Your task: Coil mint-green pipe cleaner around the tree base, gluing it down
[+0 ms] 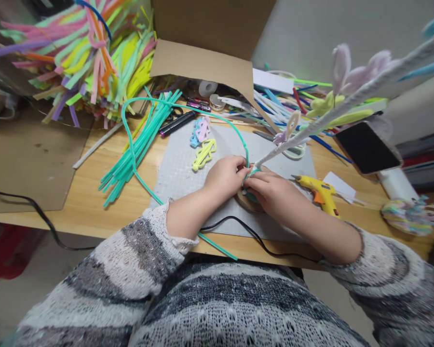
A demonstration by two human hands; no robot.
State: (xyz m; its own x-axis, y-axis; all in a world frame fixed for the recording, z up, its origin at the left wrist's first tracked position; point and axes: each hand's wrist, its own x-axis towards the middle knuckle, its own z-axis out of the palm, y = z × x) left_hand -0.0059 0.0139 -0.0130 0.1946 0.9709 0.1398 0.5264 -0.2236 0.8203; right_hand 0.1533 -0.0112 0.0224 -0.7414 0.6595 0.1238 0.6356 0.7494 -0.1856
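Note:
My left hand [229, 177] is closed, its fingertips pinching a long green pipe cleaner [132, 149]. That strand arcs up and left from the fingers, then bends down past my left sleeve to the table's front edge. My right hand [269, 190] curls around the foot of a white-wrapped stem [304, 132], where green coils show. The foot stands on a round brown base [246, 200], partly covered by my hand. The stem slants to the upper right, with pale pipe-cleaner flowers [359, 70] along it. My fingertips partly hide where the green strand meets the stem.
A grey cutting mat [179, 178] lies beneath the work, with folded pipe-cleaner pieces [204, 154] on it. Green pipe cleaners [139, 149] are piled left. A yellow glue gun [320, 193] and phone [369, 147] lie right. A black cord [246, 224] crosses the front.

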